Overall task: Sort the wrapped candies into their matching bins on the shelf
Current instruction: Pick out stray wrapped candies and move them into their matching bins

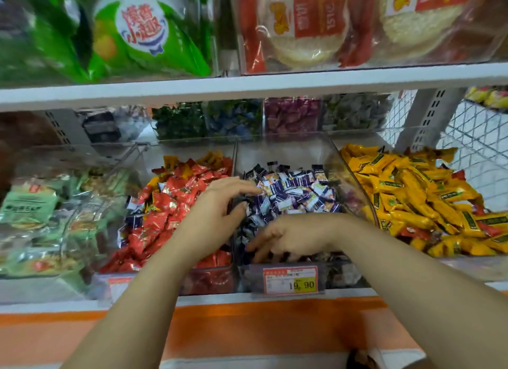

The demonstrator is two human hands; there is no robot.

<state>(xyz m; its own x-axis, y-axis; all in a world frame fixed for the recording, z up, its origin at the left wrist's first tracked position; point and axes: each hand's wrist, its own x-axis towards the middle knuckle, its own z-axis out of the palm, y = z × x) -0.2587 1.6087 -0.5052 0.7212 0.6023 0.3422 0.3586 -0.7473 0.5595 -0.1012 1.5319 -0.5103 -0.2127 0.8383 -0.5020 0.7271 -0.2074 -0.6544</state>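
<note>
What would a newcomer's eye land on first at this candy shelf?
Two bare arms reach in from below, the left hand and right hand both at the middle bin of blue-and-white candies. Beside it lie a heap of red candies on the left and a bright pile of yellow candies on the right. Above, big green bags fill the upper shelf's left end.

Green snack bags (123,38) above; price tag (290,280) below.
</note>
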